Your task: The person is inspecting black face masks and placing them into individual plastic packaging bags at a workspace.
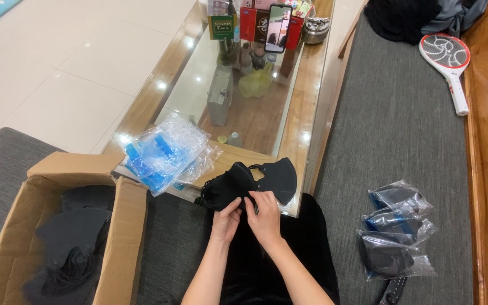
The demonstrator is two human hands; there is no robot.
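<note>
Both hands, left hand (225,217) and right hand (265,213), pinch a stack of black masks (249,182) at the worktop (306,101) edge; squaring edges neatly would help. Empty bags (165,152) lie beside, a box (122,237) left

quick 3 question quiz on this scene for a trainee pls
1. True or false: both hands grip the black face masks at the edge of the glass-topped table.
2. Where do the bagged masks lie? A) in the cardboard box B) on the grey cushion to the person's right C) on the table
3. What sits in the cardboard box?

Key:
1. True: left hand and right hand both pinch them.
2. B
3. Loose black masks.
</note>
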